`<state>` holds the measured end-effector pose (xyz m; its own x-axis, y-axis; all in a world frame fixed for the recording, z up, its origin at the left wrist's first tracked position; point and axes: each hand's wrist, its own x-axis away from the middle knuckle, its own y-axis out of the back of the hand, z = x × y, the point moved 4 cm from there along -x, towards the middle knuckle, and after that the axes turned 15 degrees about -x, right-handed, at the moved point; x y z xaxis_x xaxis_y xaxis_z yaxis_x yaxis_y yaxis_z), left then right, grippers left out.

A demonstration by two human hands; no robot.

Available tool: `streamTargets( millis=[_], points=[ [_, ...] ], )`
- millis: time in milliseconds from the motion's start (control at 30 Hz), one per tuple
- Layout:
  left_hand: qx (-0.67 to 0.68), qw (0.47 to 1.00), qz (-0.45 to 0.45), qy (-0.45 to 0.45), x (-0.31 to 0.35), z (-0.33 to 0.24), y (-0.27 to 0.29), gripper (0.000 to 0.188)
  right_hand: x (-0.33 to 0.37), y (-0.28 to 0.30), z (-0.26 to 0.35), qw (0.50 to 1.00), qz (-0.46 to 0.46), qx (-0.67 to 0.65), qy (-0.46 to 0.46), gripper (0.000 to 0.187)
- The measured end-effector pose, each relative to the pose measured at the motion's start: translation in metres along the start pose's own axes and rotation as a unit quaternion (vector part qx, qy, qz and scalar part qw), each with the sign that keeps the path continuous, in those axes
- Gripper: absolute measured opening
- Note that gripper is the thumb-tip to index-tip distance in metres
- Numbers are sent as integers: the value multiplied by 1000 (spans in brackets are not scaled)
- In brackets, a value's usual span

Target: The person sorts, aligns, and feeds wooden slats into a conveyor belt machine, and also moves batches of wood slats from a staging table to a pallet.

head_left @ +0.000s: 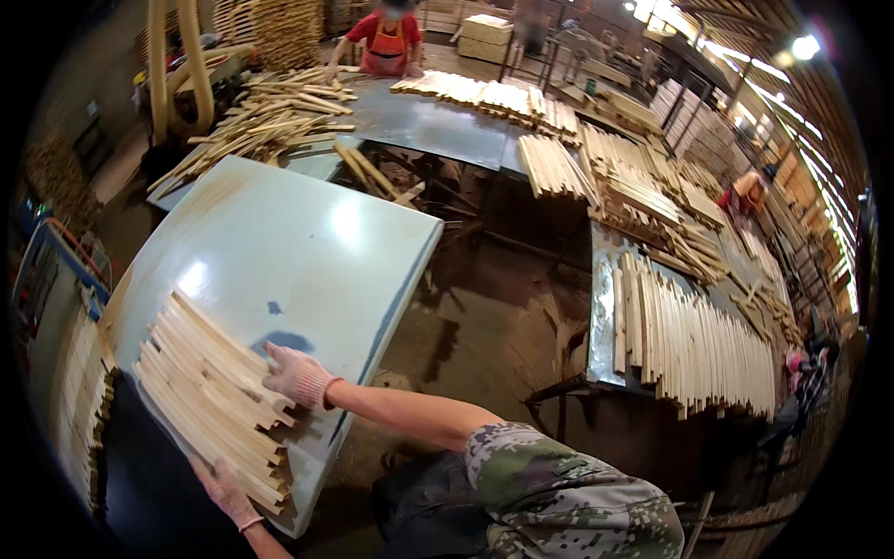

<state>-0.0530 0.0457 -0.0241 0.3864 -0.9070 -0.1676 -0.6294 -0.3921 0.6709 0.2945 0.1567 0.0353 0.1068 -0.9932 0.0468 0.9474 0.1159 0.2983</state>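
Note:
A row of pale wooden strips (209,401) lies side by side on the light blue-grey tabletop (307,252) in front of me. My right hand (298,374), in a whitish knitted glove, rests against the strips' right side near their ends, its index finger stretched out. At the near left edge of the row, my left hand (226,491) touches the outermost strips with its fingers extended; it is gloved too. Neither hand is wrapped round a strip. The strips' near ends are uneven.
More strips are stacked at the far left (74,401). Loose sticks (270,116) pile up beyond the tabletop. On the right, a metal table (603,317) bears a long row of strips (698,335). A person in red (384,42) stands across; another (745,194) is far right.

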Motion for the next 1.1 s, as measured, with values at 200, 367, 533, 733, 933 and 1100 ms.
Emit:
streamTargets(
  millis=[200, 367, 533, 733, 933, 1100],
  points=[
    [32, 980, -111, -163, 53, -137, 17, 52, 153, 102, -107, 947, -77, -309, -34, 60],
    [305, 928, 162, -142, 156, -251, -83, 46, 339, 198, -181, 908, -181, -338, -167, 56],
    [204, 849, 482, -75, 296, -322, -209, 46, 536, 245, -315, 871, -349, -247, -244, 66],
    [129, 740, 655, -80, 441, -354, -310, 49, 716, 245, -364, 688, -495, -419, -325, 61],
    [50, 664, 739, -103, 530, -390, -366, 54, 792, 230, -428, 507, -565, -596, -261, 12],
    [-12, 630, 764, -139, 562, -425, -426, 55, 812, 236, -454, 490, -605, -537, -326, 15]
  ],
)
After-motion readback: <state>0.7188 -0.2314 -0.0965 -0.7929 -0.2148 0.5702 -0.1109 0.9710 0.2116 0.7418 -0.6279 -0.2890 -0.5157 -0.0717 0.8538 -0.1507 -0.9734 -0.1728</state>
